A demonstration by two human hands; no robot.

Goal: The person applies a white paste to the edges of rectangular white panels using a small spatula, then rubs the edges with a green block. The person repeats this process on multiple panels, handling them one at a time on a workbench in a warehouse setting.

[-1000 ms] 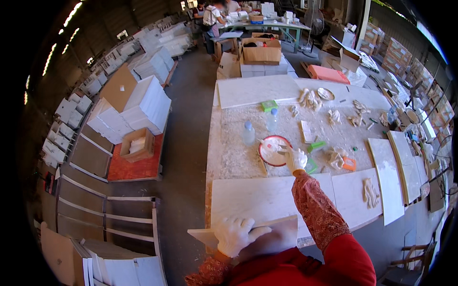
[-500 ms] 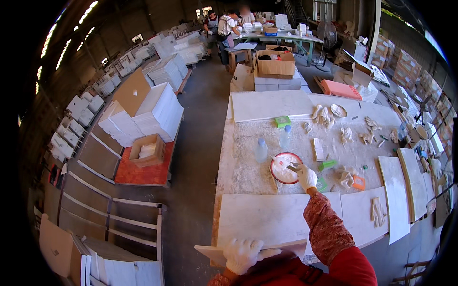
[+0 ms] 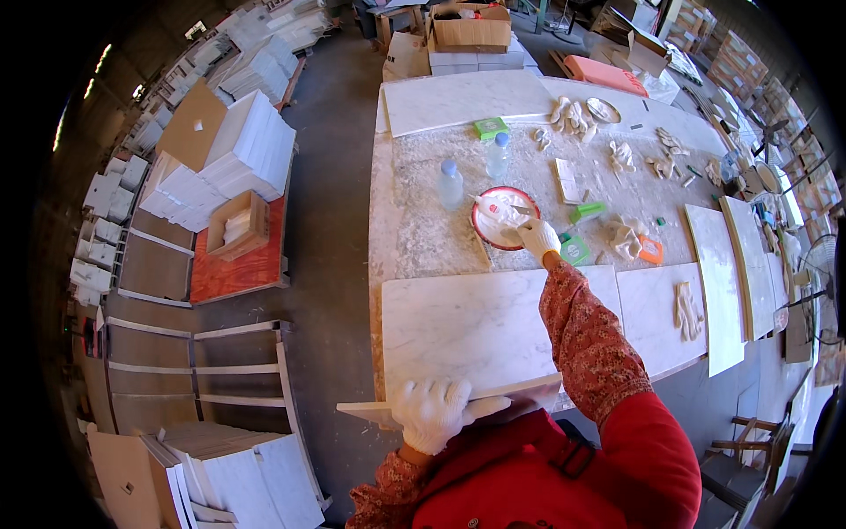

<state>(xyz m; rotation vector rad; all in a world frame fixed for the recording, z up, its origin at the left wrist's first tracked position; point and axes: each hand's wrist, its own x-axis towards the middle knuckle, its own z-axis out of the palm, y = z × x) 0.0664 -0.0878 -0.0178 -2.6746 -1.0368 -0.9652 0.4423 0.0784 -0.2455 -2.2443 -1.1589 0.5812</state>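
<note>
My left hand [image 3: 436,413], in a white glove, grips a thin pale marble strip [image 3: 379,411] held on edge against my chest, at the near edge of the table. My right hand [image 3: 535,236], also gloved, reaches forward and holds a small flat tool in a round red-rimmed bowl [image 3: 498,216] of white paste. A large white marble slab [image 3: 467,326] lies flat on the table between the two hands.
Two clear plastic bottles [image 3: 450,182] stand behind the bowl, with a green sponge [image 3: 490,129], green scrapers [image 3: 587,212], spare gloves and more slabs [image 3: 718,282] across the table. Stacks of white tiles [image 3: 238,154] and empty racks [image 3: 220,361] fill the floor on the left.
The view has shifted closer over the table. My right hand has stayed at the red-rimmed bowl, working the paste; my left hand keeps its hold on the strip.
</note>
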